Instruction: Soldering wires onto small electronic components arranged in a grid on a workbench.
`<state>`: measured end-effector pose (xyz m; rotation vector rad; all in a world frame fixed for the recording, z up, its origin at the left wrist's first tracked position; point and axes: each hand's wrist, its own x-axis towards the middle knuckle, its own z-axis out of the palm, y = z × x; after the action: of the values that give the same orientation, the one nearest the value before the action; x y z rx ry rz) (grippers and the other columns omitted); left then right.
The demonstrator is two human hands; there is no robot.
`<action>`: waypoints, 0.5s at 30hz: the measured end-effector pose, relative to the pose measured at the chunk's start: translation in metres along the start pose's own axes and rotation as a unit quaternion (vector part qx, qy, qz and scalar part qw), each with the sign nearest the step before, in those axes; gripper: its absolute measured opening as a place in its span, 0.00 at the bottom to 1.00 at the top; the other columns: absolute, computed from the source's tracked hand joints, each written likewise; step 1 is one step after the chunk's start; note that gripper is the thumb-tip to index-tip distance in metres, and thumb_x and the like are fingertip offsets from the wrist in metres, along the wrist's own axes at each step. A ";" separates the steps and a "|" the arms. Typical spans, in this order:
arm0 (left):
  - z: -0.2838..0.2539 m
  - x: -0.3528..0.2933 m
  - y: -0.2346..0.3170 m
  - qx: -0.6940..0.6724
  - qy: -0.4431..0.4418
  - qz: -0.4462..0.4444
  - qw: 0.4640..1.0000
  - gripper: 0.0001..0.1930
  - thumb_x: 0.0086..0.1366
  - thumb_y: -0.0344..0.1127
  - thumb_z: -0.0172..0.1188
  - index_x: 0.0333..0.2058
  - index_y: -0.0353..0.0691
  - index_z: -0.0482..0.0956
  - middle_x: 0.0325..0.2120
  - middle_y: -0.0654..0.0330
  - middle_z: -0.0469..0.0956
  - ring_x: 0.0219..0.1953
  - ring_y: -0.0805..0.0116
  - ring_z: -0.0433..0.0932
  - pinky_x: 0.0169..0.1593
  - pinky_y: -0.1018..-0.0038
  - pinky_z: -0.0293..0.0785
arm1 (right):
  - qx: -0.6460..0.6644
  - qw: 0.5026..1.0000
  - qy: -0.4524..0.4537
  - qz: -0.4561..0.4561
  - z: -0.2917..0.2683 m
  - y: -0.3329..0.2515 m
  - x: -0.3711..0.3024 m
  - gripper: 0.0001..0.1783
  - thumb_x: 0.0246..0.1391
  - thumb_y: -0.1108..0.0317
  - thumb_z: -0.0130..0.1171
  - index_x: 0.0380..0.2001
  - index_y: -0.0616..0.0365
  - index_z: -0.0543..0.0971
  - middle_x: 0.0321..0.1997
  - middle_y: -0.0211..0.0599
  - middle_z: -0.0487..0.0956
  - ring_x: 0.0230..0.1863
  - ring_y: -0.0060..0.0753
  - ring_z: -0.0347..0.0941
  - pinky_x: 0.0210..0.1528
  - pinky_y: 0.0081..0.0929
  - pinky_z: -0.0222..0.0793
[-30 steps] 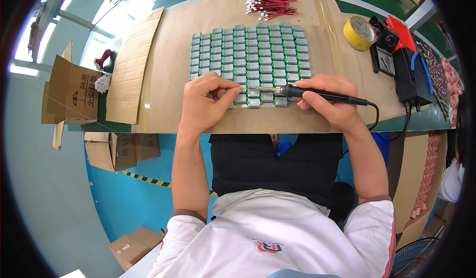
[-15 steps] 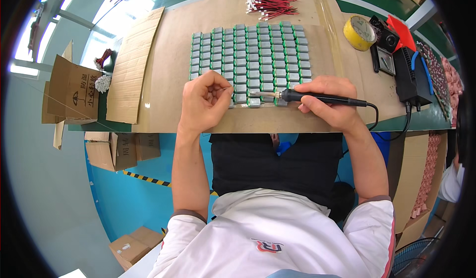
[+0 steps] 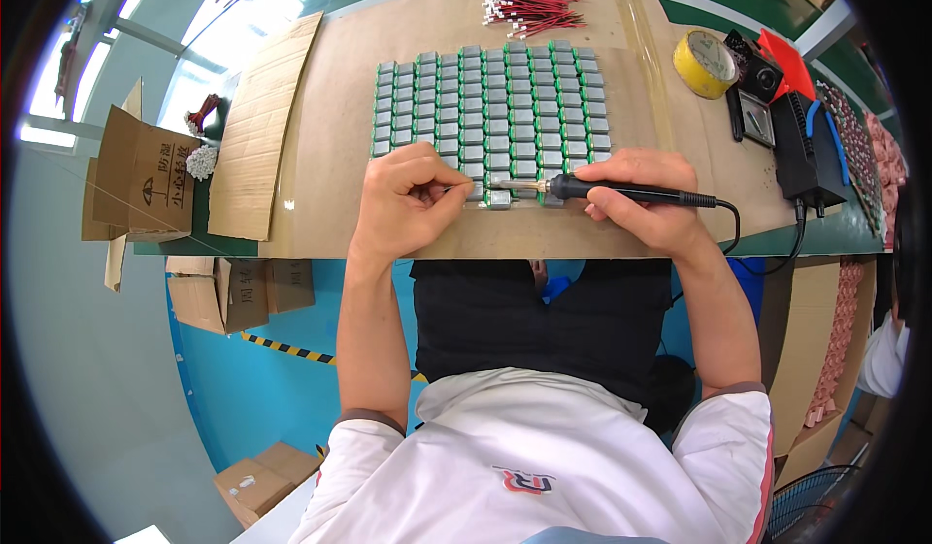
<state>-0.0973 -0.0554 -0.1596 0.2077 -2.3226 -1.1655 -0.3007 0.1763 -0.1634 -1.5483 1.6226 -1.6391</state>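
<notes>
The left hand (image 3: 406, 202) has thumb and index fingers (image 3: 442, 170) pinched together beside the grey-green modules (image 3: 497, 107); what is between them, I cannot tell. The right hand (image 3: 655, 197) has its fingers closed around the soldering iron (image 3: 626, 192), its tip at the nearest rows. The modules lie in columns on the paper-covered counter (image 3: 835, 235).

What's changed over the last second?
The left hand drew left, then came back right. The soldering iron, still in the right hand, shifted slightly downward in view. The grid of grey-and-green parts and red wire bundle stayed put.
</notes>
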 end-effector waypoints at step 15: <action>0.002 0.000 0.002 0.008 0.008 -0.001 1.000 0.05 0.50 0.18 0.70 0.27 0.33 0.87 0.19 0.65 0.74 0.20 0.79 0.71 0.24 0.80 0.63 | 0.010 1.000 -0.003 0.019 0.001 -0.001 0.000 0.12 0.55 0.76 0.67 0.43 0.64 0.87 0.30 0.36 0.86 0.27 0.23 0.81 0.31 0.22 0.74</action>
<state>-0.0980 -0.0526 -0.1592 0.2238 -2.3181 -1.1416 -0.2995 0.1769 -0.1624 -1.5036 1.6169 -1.6240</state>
